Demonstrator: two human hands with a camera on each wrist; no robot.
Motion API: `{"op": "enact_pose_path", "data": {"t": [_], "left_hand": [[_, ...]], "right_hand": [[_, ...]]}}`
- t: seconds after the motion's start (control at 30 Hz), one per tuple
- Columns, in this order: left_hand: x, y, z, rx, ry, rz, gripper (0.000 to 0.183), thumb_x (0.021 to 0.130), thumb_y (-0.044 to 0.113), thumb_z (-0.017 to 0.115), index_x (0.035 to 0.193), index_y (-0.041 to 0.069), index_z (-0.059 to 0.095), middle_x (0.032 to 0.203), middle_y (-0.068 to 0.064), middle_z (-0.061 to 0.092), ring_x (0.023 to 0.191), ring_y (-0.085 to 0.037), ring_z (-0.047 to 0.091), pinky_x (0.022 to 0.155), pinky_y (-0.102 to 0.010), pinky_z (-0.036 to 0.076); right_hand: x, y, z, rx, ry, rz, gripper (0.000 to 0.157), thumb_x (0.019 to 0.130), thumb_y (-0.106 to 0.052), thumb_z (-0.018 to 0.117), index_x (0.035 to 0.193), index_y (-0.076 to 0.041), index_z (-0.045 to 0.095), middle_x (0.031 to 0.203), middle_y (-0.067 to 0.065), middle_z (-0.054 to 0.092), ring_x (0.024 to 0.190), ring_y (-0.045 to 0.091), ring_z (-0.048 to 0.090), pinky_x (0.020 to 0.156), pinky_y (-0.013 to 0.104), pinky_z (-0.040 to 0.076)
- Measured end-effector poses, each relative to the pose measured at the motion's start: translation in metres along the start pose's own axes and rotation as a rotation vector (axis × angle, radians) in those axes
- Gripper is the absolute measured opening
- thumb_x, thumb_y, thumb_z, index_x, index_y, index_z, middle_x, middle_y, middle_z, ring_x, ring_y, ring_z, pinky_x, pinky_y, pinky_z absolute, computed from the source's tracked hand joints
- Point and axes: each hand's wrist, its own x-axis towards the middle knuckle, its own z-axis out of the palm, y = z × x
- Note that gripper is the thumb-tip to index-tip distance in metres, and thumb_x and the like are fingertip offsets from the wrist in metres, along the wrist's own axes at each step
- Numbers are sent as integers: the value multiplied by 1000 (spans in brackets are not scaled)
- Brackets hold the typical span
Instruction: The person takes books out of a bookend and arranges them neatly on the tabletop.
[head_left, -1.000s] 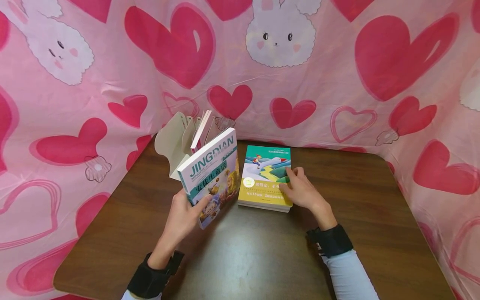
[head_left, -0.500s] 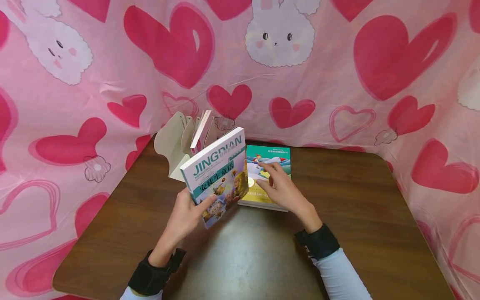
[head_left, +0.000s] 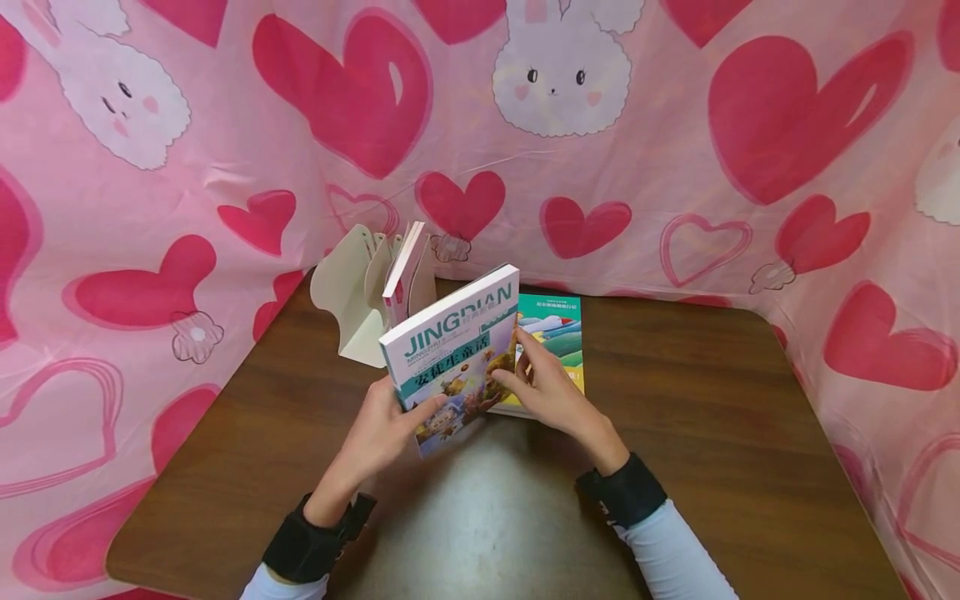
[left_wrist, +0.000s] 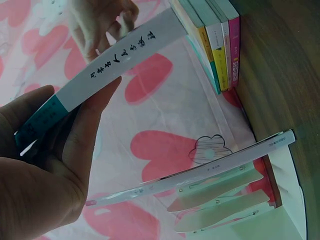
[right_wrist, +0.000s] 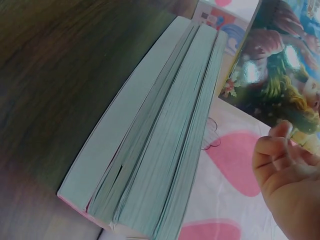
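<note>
My left hand [head_left: 381, 427] grips a paperback book [head_left: 461, 362] by its spine side, thumb on the front cover. The book is raised and tilted, with "JINGDIAN" lettering on a white band at the top and a colourful picture below. At its opposite edge my right hand [head_left: 557, 393] pinches it, thumb over the cover and index finger at the side. In the left wrist view the white and teal spine [left_wrist: 120, 60] faces the camera. Behind the held book lies a stack of books [right_wrist: 145, 130], topped by a green and yellow one [head_left: 551, 321] that is partly covered.
A cream book rack [head_left: 341, 287] with upright dividers stands at the back left of the wooden table [head_left: 697, 433]. One book [head_left: 403, 260] stands upright in it. A pink curtain [head_left: 652, 158] with hearts and rabbits hangs around the table.
My right hand has left the stacked books and moved left to the held book's edge. My left hand has shifted the book slightly right, so it covers more of the stack.
</note>
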Motion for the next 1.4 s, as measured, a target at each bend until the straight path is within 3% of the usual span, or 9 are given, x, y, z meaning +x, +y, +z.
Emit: {"op": "enact_pose_path", "data": {"t": [0.13,0.3,0.5,0.73,0.87,1.0,1.1,1.3,1.4], "left_hand": [[2,-2,0,-14,-24,24,59,98,9,76,152,12,52,142,-16,65,119,-38,69,94,-60,56],[5,-3,0,-45,-25,-13,60,98,14,77,152,12,51,142,-16,64,120,-38,68,95,-61,55],[8,-3,2,-53,-8,-30,68,97,11,78,155,16,43,144,-15,61,120,-39,67,94,-62,55],[12,1,9,-140,93,39,72,97,9,77,156,23,38,144,-8,61,120,-33,67,92,-60,57],[13,1,13,-207,149,97,62,97,3,75,151,13,46,139,-10,66,115,-31,71,90,-48,61],[15,0,13,-227,138,131,61,96,0,76,150,9,48,138,-12,67,115,-31,71,91,-42,60],[16,-1,13,-214,133,136,69,94,-2,76,155,13,47,142,-9,62,117,-33,68,92,-45,60],[18,0,13,-64,175,129,91,93,-1,78,167,23,32,141,-12,48,117,-34,60,85,-49,61],[19,1,14,46,169,117,99,93,5,80,169,28,22,145,-12,45,119,-32,59,90,-52,60]], "right_hand": [[-2,1,-1,17,18,-20,60,99,-17,76,150,-16,45,93,4,51,72,20,52,58,28,44],[-3,3,-2,-22,46,-23,64,99,-20,76,153,-15,43,85,6,43,69,20,45,58,29,37],[-4,5,-2,-60,68,-33,67,99,-20,76,155,-13,41,96,7,46,77,23,49,61,29,40],[-2,4,-1,4,106,-70,73,99,-13,76,160,-13,37,131,8,58,105,21,59,85,30,57],[0,6,-1,47,139,-64,68,100,-10,73,158,-11,39,128,10,60,102,21,62,80,28,58],[1,7,-1,59,191,-65,72,98,-1,72,161,-5,37,126,17,61,97,24,62,72,25,54],[1,7,-1,37,217,-79,74,96,4,72,160,0,36,117,20,62,87,24,60,66,24,49],[0,11,-2,10,227,-83,64,99,-3,72,156,-7,42,98,9,56,62,18,38,52,27,31],[-1,12,-3,18,221,-90,60,101,-7,70,154,-9,43,103,8,58,67,17,46,55,25,38]]}}
